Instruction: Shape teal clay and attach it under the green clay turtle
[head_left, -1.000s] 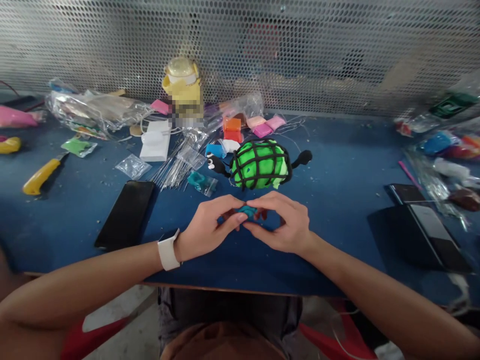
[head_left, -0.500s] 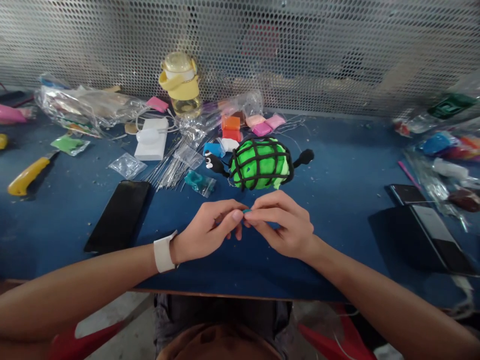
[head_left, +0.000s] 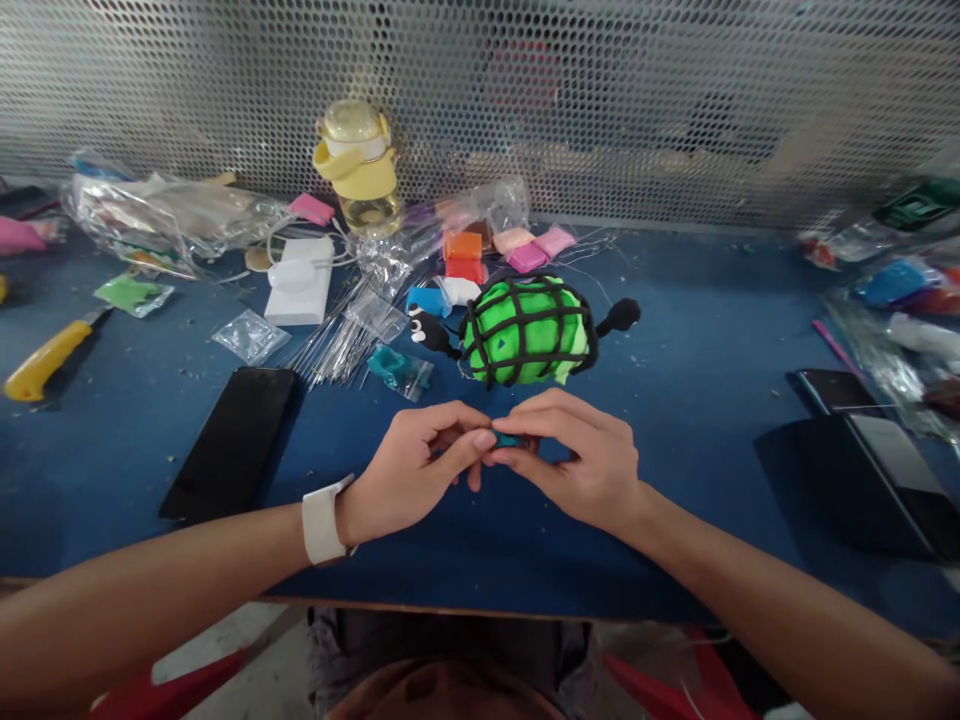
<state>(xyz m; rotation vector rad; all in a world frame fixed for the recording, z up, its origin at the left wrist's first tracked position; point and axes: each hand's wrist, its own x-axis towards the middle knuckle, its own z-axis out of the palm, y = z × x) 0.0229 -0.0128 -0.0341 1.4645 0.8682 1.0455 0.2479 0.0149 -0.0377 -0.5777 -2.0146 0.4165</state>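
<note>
A small piece of teal modelling clay (head_left: 507, 439) is pinched between my two hands, close to the table's front edge. My left hand (head_left: 424, 460) grips its left end with thumb and forefinger. From the other side, the fingertips of my right hand (head_left: 574, 450) close on it, hiding part of the piece. Just beyond my hands lies a clay turtle (head_left: 529, 332), its green shell crossed by black strips, with a black head and googly eyes at left and a black knob at right. An opened packet of teal clay (head_left: 400, 370) rests left of it.
Left on the blue table (head_left: 675, 400) are a black phone (head_left: 231, 440), a yellow cutter (head_left: 49, 358) and a bundle of thin wires (head_left: 337, 345). Behind stand a yellow bottle (head_left: 360, 170) and orange clay packets (head_left: 463, 255). Further devices (head_left: 892, 460) lie at right.
My fingers have shifted on the teal clay, and more of it shows between them now. The right fingers have opened slightly wider around it. The view has moved a little.
</note>
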